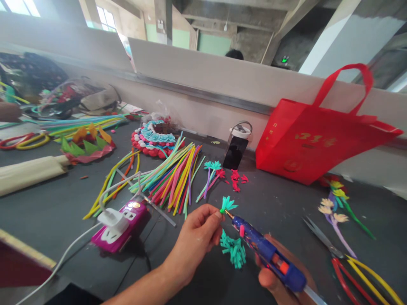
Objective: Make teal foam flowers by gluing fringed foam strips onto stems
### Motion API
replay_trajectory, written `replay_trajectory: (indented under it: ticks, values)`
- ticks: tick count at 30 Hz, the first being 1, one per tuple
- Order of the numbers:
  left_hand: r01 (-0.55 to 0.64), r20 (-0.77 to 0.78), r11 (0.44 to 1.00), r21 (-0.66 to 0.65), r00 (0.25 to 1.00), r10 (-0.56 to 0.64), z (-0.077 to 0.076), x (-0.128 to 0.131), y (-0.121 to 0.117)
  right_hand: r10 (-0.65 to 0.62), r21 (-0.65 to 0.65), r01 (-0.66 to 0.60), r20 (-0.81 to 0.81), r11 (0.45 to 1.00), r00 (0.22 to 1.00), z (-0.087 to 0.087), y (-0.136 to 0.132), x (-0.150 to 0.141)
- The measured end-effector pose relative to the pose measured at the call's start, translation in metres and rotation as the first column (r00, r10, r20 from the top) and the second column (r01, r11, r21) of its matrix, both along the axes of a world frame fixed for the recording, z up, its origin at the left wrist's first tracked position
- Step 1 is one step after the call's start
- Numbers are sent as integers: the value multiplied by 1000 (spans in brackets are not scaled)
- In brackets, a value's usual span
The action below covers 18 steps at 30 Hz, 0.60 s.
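Observation:
Between the thumb and fingers of my left hand [202,237] is pinched a small teal craft flower [229,204] with fringed petals. My right hand [273,279] is wrapped round a dark blue hot glue gun [260,243], its metal nozzle touching or nearly touching the flower's base. A clear glue stick sticks out of the gun's rear. Below the flower, a heap of teal fringed pieces [234,250] lies on the dark table. Further back are finished teal flowers [212,165] on stems and some red petal pieces [235,178].
Coloured pipe cleaners [178,178] lie behind my left hand. A purple power strip [122,224] with a white plug stands at left. Scissors [330,245] lie at right near pale flowers [332,212]. A red bag [305,144], a phone [235,152] against a bottle, and a beaded basket [155,137] stand behind.

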<state>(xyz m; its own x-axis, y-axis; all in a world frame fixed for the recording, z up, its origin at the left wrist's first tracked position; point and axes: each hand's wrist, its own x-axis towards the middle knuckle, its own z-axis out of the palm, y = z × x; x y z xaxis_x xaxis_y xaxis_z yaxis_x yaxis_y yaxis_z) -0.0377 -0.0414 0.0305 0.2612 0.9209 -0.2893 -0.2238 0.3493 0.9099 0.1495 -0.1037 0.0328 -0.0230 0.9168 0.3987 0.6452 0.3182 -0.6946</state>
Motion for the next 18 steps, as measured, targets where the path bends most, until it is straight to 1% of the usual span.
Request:
replay_trajectory:
  ticks: [9, 13, 18]
  values:
    - [14, -14, 1000, 4, 1000, -14, -2, 1, 1, 61, -65, -62, -15, 996, 998, 1, 1, 2]
    - [17, -2, 1000, -2, 1000, -17, -2, 0, 2, 80, -31, -81, -38, 996, 996, -5, 6, 2]
    - [22, 3, 1000, -13, 1000, -22, -1, -1, 2, 132, 62, -127, -83, 990, 988, -19, 10, 7]
